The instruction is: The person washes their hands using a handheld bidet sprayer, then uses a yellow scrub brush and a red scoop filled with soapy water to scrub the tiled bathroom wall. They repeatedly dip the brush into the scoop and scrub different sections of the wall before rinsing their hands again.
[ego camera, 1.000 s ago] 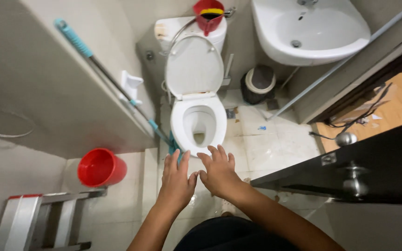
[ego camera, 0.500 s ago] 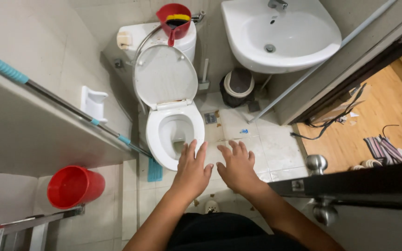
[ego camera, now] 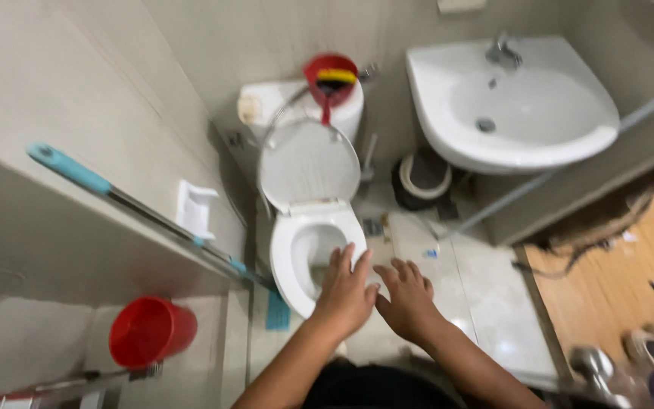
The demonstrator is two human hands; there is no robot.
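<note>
- left hand (ego camera: 346, 291) and right hand (ego camera: 406, 297) hover side by side, fingers spread flat, holding nothing.
- toilet bowl (ego camera: 304, 254) sits just ahead and left of them; the left hand overlaps its front rim and is nearer.
- bowl's long axis runs away toward the raised lid (ego camera: 308, 163).

Open bowl (ego camera: 313, 254) ahead — mop handle (ego camera: 141, 208) leftward

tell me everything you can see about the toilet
The toilet is white and glossy, like ceramic, with a cistern against the back wall. Its lid and seat stand raised against the cistern, leaving the bowl open. A red scoop rests on the cistern top. A mop handle slants down to the floor on the bowl's left. The left hand and right hand, both open, overlap the bowl's front rim in this view; whether they touch it is unclear.
</note>
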